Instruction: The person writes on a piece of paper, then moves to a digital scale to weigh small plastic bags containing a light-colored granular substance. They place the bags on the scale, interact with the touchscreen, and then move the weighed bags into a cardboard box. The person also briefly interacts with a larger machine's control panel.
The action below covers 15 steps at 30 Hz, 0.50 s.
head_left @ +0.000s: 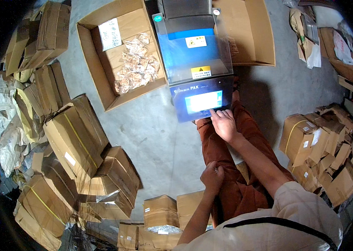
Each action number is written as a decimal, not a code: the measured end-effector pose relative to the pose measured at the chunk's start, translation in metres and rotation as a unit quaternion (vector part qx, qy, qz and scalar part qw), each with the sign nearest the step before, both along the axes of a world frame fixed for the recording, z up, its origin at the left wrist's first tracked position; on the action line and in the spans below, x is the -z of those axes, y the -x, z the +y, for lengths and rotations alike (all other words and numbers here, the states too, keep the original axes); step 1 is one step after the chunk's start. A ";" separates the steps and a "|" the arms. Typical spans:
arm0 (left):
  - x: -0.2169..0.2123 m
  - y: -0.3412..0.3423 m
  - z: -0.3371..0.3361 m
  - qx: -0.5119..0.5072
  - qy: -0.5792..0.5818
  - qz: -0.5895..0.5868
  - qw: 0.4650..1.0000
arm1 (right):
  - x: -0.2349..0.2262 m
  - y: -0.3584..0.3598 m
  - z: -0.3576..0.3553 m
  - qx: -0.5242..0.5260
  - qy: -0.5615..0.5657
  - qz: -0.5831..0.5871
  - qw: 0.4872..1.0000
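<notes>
My right hand (224, 126) reaches to a blue machine (191, 52) with a transparent cover. Its index finger is stretched out at the lower edge of the lit screen (203, 101) on the front panel. The other fingers are partly bent, with nothing seen in them. My left hand (213, 176) is closed against my brown trousers (243, 188). Something small and pale may show at its fingers, too small to name. Left of the machine, an open cardboard box (97, 73) contains a heap of small clear packets (137, 62) with brownish contents.
Another open carton (251, 33) stands behind the machine at the right, partly hidden. Stacked cardboard boxes (76, 138) line the left side. More cartons (297, 138) are piled at the right, and others (162, 211) sit near the lower edge. Grey floor (155, 134) lies between them.
</notes>
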<state>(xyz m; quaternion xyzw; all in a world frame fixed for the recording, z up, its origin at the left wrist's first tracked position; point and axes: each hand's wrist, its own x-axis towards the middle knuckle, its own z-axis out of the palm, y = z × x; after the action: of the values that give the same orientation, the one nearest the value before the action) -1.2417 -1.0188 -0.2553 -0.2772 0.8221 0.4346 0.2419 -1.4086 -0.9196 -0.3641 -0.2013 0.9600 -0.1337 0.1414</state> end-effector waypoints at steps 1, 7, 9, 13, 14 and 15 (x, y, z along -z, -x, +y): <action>0.000 0.000 0.000 0.000 -0.002 -0.005 1.000 | 0.000 0.000 0.002 -0.003 -0.001 0.001 1.000; 0.000 0.000 -0.001 0.010 0.010 -0.014 1.000 | -0.002 0.003 0.002 -0.002 0.010 0.016 1.000; 0.000 0.000 0.000 0.010 0.010 -0.013 1.000 | 0.001 0.004 0.003 0.005 0.005 0.025 1.000; 0.001 0.000 -0.001 0.009 0.011 -0.014 1.000 | 0.000 0.003 0.002 0.005 0.008 0.017 1.000; 0.001 -0.001 -0.001 0.008 0.011 -0.013 1.000 | -0.002 0.004 0.000 0.003 0.012 0.016 1.000; 0.000 0.000 -0.001 0.006 0.012 -0.012 1.000 | -0.004 0.005 -0.002 0.000 0.016 0.016 1.000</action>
<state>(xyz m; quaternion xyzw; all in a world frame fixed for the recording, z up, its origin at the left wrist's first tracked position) -1.2412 -1.0195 -0.2557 -0.2802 0.8260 0.4199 0.2508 -1.4132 -0.9217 -0.3597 -0.2055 0.9599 -0.1456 0.1230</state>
